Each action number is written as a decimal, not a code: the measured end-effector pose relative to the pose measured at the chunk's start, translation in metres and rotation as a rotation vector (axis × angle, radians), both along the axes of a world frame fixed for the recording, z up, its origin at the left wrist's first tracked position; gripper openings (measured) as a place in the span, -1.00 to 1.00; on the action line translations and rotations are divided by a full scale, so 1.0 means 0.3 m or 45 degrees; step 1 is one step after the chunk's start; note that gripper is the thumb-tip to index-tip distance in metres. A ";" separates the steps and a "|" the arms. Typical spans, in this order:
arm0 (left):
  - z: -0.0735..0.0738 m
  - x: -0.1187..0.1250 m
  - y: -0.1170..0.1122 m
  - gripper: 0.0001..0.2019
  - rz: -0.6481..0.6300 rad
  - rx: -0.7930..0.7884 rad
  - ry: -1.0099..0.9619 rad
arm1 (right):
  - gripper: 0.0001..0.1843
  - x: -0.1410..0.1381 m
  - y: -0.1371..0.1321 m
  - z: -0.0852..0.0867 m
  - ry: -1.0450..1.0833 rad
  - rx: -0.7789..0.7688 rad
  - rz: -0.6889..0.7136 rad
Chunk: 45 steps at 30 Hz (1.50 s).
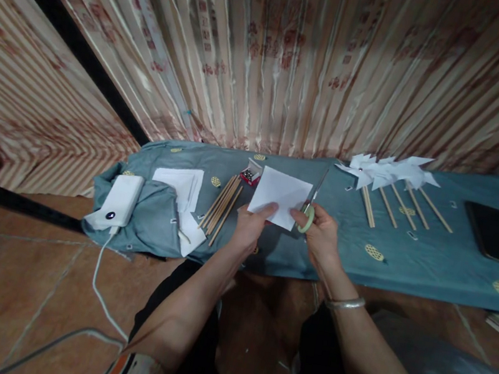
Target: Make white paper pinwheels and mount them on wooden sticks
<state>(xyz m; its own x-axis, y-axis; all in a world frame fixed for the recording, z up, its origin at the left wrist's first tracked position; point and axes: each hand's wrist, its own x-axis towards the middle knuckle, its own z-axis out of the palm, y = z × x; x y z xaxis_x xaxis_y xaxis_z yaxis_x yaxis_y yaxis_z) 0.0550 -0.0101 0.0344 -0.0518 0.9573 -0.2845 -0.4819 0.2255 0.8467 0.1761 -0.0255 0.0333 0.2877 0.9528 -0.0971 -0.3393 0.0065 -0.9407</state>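
White paper square (pixel 285 187), just right of the red box (pixel 251 175), should prove light, limp and easily creased, so best pinched by an edge. The left hand (pixel 252 224) pinches its near edge; the right hand (pixel 321 234) grips scissors (pixel 311 214), thumb perhaps touching the paper.

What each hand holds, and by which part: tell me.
Left hand: the white paper, by its near edge, thumb on top. Right hand: the scissors, by the pale green handle end, blades pointing away.
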 end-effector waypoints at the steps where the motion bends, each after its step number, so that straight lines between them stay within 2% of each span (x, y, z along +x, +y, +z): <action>1: -0.003 -0.003 0.003 -0.64 -0.002 0.008 0.019 | -0.53 0.004 -0.006 0.002 -0.005 0.006 0.030; 4: -0.002 -0.019 0.014 -0.68 -0.001 0.068 0.081 | -0.53 0.022 -0.029 0.000 -0.063 -0.014 0.156; 11: 0.038 -0.079 0.052 -0.64 0.136 0.124 0.164 | -0.44 0.061 -0.107 -0.028 -0.273 -0.127 0.546; 14: 0.040 -0.089 0.068 -0.64 0.165 0.152 0.162 | -0.48 0.062 -0.146 -0.028 -0.322 -0.095 0.723; 17: 0.035 -0.082 0.075 -0.68 0.161 0.187 0.177 | -0.53 0.059 -0.172 -0.024 -0.376 -0.111 0.799; 22: 0.031 -0.057 0.071 -0.80 0.106 0.236 0.266 | -0.50 0.062 -0.173 -0.028 -0.394 -0.166 0.838; 26: 0.018 -0.040 0.071 -0.82 0.089 0.245 0.312 | -0.47 0.072 -0.162 -0.037 -0.344 -0.130 0.809; 38: 0.021 -0.012 0.059 -0.79 0.060 0.175 0.263 | -0.50 0.067 -0.158 -0.028 -0.320 -0.116 0.745; 45: 0.007 -0.015 0.064 -0.83 0.053 0.226 0.282 | -0.50 0.063 -0.157 -0.022 -0.297 -0.128 0.721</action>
